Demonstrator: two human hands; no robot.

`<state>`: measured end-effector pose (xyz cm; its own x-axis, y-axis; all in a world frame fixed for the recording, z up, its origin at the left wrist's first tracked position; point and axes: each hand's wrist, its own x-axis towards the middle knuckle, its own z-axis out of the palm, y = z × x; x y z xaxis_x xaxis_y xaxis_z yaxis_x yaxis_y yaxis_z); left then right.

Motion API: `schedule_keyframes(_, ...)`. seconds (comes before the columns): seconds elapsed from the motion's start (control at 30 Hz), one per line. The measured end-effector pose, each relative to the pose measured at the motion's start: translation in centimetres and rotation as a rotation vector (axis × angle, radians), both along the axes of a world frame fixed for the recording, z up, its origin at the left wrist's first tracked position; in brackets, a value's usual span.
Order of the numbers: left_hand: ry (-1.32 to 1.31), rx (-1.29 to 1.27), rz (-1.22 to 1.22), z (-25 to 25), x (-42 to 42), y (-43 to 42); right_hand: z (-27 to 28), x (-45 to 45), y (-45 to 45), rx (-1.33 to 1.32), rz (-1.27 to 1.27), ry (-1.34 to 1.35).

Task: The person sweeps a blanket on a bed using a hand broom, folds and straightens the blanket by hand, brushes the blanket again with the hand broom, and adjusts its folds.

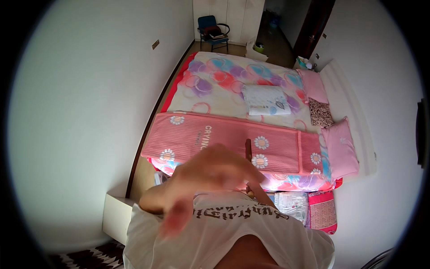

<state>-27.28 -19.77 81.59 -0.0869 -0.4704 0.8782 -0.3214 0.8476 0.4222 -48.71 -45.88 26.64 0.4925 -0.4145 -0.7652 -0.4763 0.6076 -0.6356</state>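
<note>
My left hand (210, 168) is raised close to the camera, in front of my chest. It is smeared by motion, so its finger positions and anything in it cannot be made out. Behind it, my right forearm (265, 196) reaches inward from the right sleeve, and most of my right hand is hidden. A brown stick-like handle (248, 150) stands out above the hidden right hand, which appears closed around it. Just beyond both hands lies a pink ribbed blanket (282, 145) with white daisies, folded into a long strip across the bed.
The bed (215, 76) has a patterned sheet, a folded white cloth (266, 99) and pink pillows (340, 148) on the right. Folded bedding (322, 210) lies at the near right. A white cabinet (117, 217) stands at the near left, a blue chair (212, 33) at the far end.
</note>
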Motion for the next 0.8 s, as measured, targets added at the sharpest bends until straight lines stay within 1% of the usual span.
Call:
schedule_keyframes(0.03, 0.035, 0.106, 0.08, -2.7, 1.0, -1.0, 1.0, 0.0, -0.5, -0.046, 0.05, 0.065)
schedule_keyframes(0.07, 0.108, 0.251, 0.161, -6.2, 1.9, -2.0, 0.6, -0.6, -0.6, -0.079, 0.023, 0.049)
schedule_keyframes(0.1, 0.25, 0.444, 0.22, -11.6, 3.2, -3.2, -0.8, -1.3, -1.0, -0.083, 0.01, 0.043)
schedule_keyframes(0.13, 0.405, 0.66, 0.373, -19.0, 4.4, -4.1, -2.2, -1.7, -1.4, -0.15, 0.05, 0.072)
schedule_keyframes(0.17, 0.803, 0.854, 0.48, -31.5, 6.3, -5.1, -3.1, -2.2, -1.6, -0.211, 0.09, 0.106)
schedule_keyframes(0.2, 0.26, 1.087, 0.974, -44.3, 6.9, -2.5, -3.4, -2.8, -1.6, -0.261, 0.109, 0.077)
schedule_keyframes(0.23, -0.183, 1.43, 1.085, -53.0, 5.9, 1.0, -6.5, -3.3, -2.2, -0.34, 0.127, 0.146)
schedule_keyframes(0.27, -0.184, 1.187, 0.829, -56.6, 4.6, 5.5, -6.1, -3.5, -2.3, -0.37, 0.16, 0.185)
schedule_keyframes(0.3, -0.064, 1.279, 0.659, -58.5, 3.0, 8.5, -5.6, -3.8, -2.0, -0.399, 0.196, 0.231)
schedule_keyframes(0.33, 0.082, 1.448, 0.577, -59.6, 1.4, 10.5, -5.8, -4.3, -1.7, -0.414, 0.183, 0.233)
schedule_keyframes(0.37, 0.17, 1.557, 0.549, -60.5, 0.3, 12.0, -6.4, -4.9, -1.5, -0.428, 0.172, 0.24)
schedule_keyframes(0.4, 0.21, 1.603, 0.544, -60.9, -0.5, 12.8, -6.3, -5.2, -1.4, -0.504, 0.197, 0.254)
schedule_keyframes(0.43, 0.247, 1.639, 0.539, -61.1, -1.1, 13.2, -12.2, -6.2, -2.5, -0.435, 0.162, 0.237)
schedule_keyframes(0.5, 0.275, 1.654, 0.536, -62.2, -1.7, 13.8, -7.9, -5.9, -1.6, -0.357, 0.148, 0.228)
schedule_keyframes(0.53, 0.285, 1.658, 0.534, -62.4, -2.0, 13.7, -7.3, -5.8, -1.2, -0.343, 0.117, 0.257)
schedule_keyframes(0.57, 0.292, 1.657, 0.532, -62.3, -1.9, 13.5, -8.9, -5.6, -1.7, -0.367, 0.164, 0.269)
schedule_keyframes(0.6, 0.292, 1.657, 0.528, -62.3, -1.9, 13.4, -8.0, -5.3, -1.3, -0.409, 0.146, 0.275)
schedule_keyframes(0.63, 0.297, 1.648, 0.522, -61.9, -1.9, 13.2, -8.8, -5.2, -1.4, -0.467, 0.197, 0.321)
schedule_keyframes(0.67, 0.296, 1.642, 0.524, -62.0, -1.9, 13.0, -9.7, -5.3, -1.6, -0.46, 0.201, 0.317)
schedule_keyframes(0.7, 0.298, 1.637, 0.525, -62.3, -1.9, 13.0, -7.5, -5.1, -1.2, -0.52, 0.268, 0.378)
schedule_keyframes(0.73, 0.295, 1.635, 0.526, -62.2, -2.0, 12.9, -7.3, -5.2, -1.0, -0.483, 0.221, 0.374)
schedule_keyframes(0.8, 0.3, 1.633, 0.529, -62.2, -1.6, 12.5, -9.2, -5.9, -1.2, -0.535, 0.211, 0.347)
